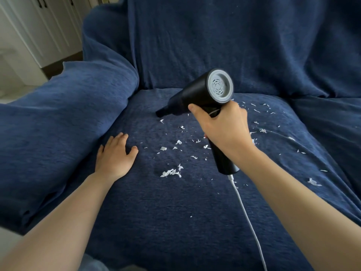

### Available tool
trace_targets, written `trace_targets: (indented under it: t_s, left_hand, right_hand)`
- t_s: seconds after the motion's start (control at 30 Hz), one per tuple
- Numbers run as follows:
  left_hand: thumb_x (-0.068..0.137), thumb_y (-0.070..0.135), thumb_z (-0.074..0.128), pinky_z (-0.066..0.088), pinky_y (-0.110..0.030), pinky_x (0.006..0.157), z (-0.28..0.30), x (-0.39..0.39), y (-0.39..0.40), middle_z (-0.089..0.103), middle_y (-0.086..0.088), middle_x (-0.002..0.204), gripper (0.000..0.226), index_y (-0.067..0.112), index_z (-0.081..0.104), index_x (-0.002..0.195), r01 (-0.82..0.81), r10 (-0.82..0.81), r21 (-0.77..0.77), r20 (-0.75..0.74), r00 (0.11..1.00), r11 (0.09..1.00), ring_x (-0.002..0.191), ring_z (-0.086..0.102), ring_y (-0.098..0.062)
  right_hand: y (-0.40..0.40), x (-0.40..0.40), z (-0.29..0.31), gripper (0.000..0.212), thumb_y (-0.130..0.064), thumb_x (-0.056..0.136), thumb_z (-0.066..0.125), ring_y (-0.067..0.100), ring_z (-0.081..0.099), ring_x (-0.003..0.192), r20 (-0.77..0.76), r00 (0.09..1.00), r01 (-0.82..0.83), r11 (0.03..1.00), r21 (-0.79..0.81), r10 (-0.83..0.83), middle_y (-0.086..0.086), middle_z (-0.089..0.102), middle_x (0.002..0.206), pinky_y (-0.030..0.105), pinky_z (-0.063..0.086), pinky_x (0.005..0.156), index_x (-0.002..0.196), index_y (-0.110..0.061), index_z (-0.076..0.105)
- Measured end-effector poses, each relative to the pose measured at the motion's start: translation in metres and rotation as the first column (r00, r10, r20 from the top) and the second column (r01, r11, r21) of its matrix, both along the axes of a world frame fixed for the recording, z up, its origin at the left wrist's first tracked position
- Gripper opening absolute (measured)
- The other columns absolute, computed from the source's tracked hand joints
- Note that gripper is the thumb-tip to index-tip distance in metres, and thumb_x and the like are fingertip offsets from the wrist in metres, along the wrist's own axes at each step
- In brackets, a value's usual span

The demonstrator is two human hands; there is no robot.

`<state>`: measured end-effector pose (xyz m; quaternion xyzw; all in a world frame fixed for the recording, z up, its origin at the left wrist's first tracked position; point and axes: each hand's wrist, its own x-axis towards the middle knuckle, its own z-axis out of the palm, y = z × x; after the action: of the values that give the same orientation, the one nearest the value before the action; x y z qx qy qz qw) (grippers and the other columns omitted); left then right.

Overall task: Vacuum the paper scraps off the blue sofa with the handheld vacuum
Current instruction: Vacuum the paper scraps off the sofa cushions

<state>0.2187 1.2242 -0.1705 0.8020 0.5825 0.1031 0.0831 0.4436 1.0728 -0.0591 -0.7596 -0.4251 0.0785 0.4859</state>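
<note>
My right hand [224,126] grips the handle of a black handheld vacuum [197,94] with a grey rear vent. Its nozzle [161,112] points left and down, just above the blue sofa seat [156,212] near the back of the cushion. White paper scraps [171,173] lie scattered over the seat, below the nozzle and to the right of my hand. My left hand [115,155] rests flat on the seat beside the left armrest, fingers spread.
A white cable [248,218] runs from the handle's base toward the near edge of the seat. The blue armrest [68,118] bulges at left, the backrest [224,40] rises behind. White cabinet doors [39,26] stand at the far left.
</note>
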Motion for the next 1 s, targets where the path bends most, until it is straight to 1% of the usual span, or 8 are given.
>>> trace_targets:
  t_s: [0.13,0.27,0.37,0.57,0.63,0.77,0.9,1.0]
  left_hand:
    - [0.097,0.048,0.031,0.007,-0.048,0.119,-0.001,0.000,0.002,0.011,0.004,0.161,0.061,0.024,0.019,0.152,0.013,-0.013,-0.007,-0.023,1.000,1.000,0.148,0.007,-0.019]
    - [0.097,0.051,0.029,0.007,-0.049,0.119,-0.001,-0.001,0.002,0.010,0.005,0.161,0.061,0.029,0.018,0.152,0.018,-0.019,-0.014,-0.045,0.999,1.000,0.148,0.005,-0.019]
    - [0.096,0.053,0.028,0.005,-0.048,0.119,0.000,0.000,0.001,0.009,0.006,0.161,0.059,0.034,0.018,0.151,0.020,-0.021,-0.029,-0.043,0.999,0.999,0.148,0.004,-0.019]
    - [0.096,0.054,0.026,0.006,-0.049,0.119,0.002,-0.001,0.000,0.009,0.006,0.161,0.060,0.034,0.017,0.152,0.024,-0.026,-0.043,-0.058,0.998,0.999,0.148,0.004,-0.020]
    - [0.096,0.055,0.026,0.005,-0.049,0.119,0.002,-0.002,0.000,0.007,0.006,0.161,0.061,0.034,0.016,0.152,0.029,-0.033,-0.052,-0.064,0.997,0.998,0.148,0.004,-0.021]
    - [0.096,0.056,0.025,0.006,-0.049,0.118,0.002,-0.004,0.000,0.007,0.006,0.161,0.062,0.033,0.015,0.152,0.036,-0.040,-0.056,-0.073,0.997,0.998,0.148,0.004,-0.021]
    - [0.096,0.056,0.024,0.006,-0.049,0.119,0.002,-0.002,-0.001,0.006,0.006,0.161,0.062,0.033,0.013,0.152,0.033,-0.037,-0.049,-0.087,0.995,0.998,0.148,0.003,-0.021]
    - [0.096,0.056,0.024,0.005,-0.049,0.119,0.002,-0.002,-0.001,0.005,0.006,0.161,0.062,0.033,0.012,0.152,0.034,-0.038,-0.049,-0.091,0.995,0.998,0.148,0.002,-0.020]
  right_hand:
    - [-0.002,0.011,0.003,0.046,-0.063,0.083,0.068,0.024,0.070,0.096,-0.011,0.998,0.063,0.998,0.016,-0.063,0.006,0.074,0.079,0.027,0.042,0.076,0.082,-0.017,0.064]
    - [-0.009,0.012,0.007,0.045,-0.062,0.083,0.068,0.022,0.071,0.094,-0.010,0.999,0.037,0.999,-0.016,-0.037,0.001,0.070,0.071,0.028,0.044,0.076,0.075,-0.018,0.063]
    - [-0.018,0.007,0.010,0.047,-0.058,0.083,0.071,0.023,0.072,0.086,-0.018,1.000,0.000,1.000,-0.021,-0.001,-0.003,0.067,0.060,0.030,0.051,0.077,0.064,-0.018,0.058]
    - [-0.035,0.011,0.010,0.045,-0.057,0.084,0.072,0.020,0.072,0.076,-0.015,1.000,0.024,0.999,-0.021,-0.024,-0.002,0.067,0.059,0.027,0.054,0.070,0.068,-0.016,0.062]
    - [-0.036,0.015,0.010,0.045,-0.057,0.084,0.072,0.022,0.072,0.077,-0.014,0.998,0.055,0.999,-0.005,-0.055,-0.004,0.066,0.060,0.030,0.054,0.072,0.064,-0.018,0.057]
    - [-0.038,0.019,0.010,0.045,-0.057,0.085,0.070,0.026,0.071,0.085,0.020,0.997,0.080,0.997,0.001,-0.080,-0.006,0.064,0.062,0.027,0.041,0.076,0.063,-0.021,0.052]
    - [-0.031,0.019,0.003,0.044,-0.058,0.084,0.071,0.027,0.072,0.088,-0.006,0.998,0.070,0.997,0.016,-0.070,-0.006,0.065,0.063,0.030,0.050,0.079,0.064,-0.023,0.054]
    - [-0.018,0.017,-0.001,0.042,-0.059,0.084,0.070,0.024,0.071,0.094,-0.029,0.998,0.048,0.999,0.004,-0.048,-0.005,0.067,0.064,0.029,0.049,0.078,0.069,-0.021,0.058]
